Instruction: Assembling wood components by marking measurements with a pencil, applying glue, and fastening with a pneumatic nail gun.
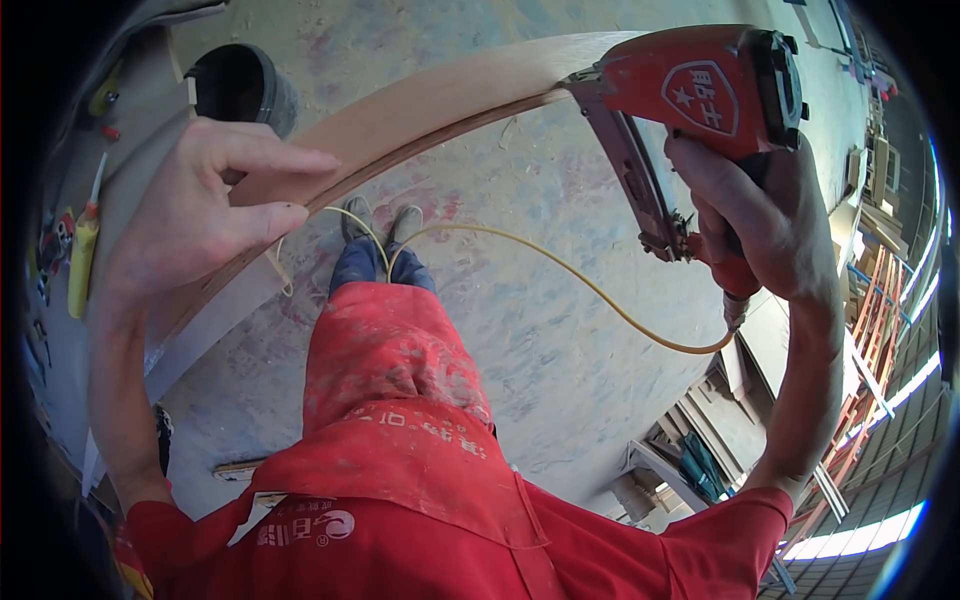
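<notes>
My right hand (760, 215) is wrapped round the handle of a red pneumatic nail gun (690, 85). The gun's nose touches the far end of a long, curved wooden panel (450, 85), and its dark magazine slants down toward me. A yellow air hose (600, 290) runs from the base of the handle across to my legs. At the panel's near left part is my left hand (215, 190), with index finger and thumb stretched out and apart by the panel's edge. Its other fingers are partly hidden, and nothing shows between the finger and thumb.
A black bucket (240, 85) stands beyond the panel at the left. On the left work surface lie a yellow-handled tool (85, 260) and other small tools. Boards (720, 410) and an orange metal rack (870, 350) line the right side. A wood offcut (238, 470) lies on the stained floor.
</notes>
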The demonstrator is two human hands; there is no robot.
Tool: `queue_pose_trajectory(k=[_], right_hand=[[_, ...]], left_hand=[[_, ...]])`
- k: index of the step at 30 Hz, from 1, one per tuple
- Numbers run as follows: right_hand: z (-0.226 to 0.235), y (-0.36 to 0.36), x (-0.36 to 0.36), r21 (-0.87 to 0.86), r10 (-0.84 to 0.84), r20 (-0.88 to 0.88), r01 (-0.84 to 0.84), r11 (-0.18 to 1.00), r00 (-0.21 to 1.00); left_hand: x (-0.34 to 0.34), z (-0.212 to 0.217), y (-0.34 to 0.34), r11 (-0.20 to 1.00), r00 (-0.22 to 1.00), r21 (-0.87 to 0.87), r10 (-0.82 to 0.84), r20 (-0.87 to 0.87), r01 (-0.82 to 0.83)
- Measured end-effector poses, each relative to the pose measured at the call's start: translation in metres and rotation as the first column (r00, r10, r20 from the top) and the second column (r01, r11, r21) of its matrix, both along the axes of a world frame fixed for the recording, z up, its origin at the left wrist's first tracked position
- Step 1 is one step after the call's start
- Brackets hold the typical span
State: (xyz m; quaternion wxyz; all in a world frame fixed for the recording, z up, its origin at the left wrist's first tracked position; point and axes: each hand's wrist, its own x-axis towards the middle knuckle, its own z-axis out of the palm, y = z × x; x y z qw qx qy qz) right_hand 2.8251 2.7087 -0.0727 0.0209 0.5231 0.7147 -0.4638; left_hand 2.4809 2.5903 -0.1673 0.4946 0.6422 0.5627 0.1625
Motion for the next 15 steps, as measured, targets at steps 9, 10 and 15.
queue_pose_trajectory(k=[9,10,15], right_hand=[[-0.001,-0.032,-0.033,-0.098,-0.075,-0.169,0.059,0.993,0.983],[-0.003,-0.033,-0.038,-0.126,-0.080,-0.180,0.057,0.990,0.980],[-0.013,-0.027,-0.036,-0.132,-0.029,-0.167,0.007,0.991,0.986]], left_hand=[[-0.004,-0.002,-0.004,0.984,0.993,-0.171,0.069,0.101,-0.052],[-0.004,-0.003,-0.004,0.986,0.992,-0.161,0.067,0.103,-0.050],[-0.003,-0.005,0.002,0.993,0.994,-0.119,0.023,0.103,-0.011]])
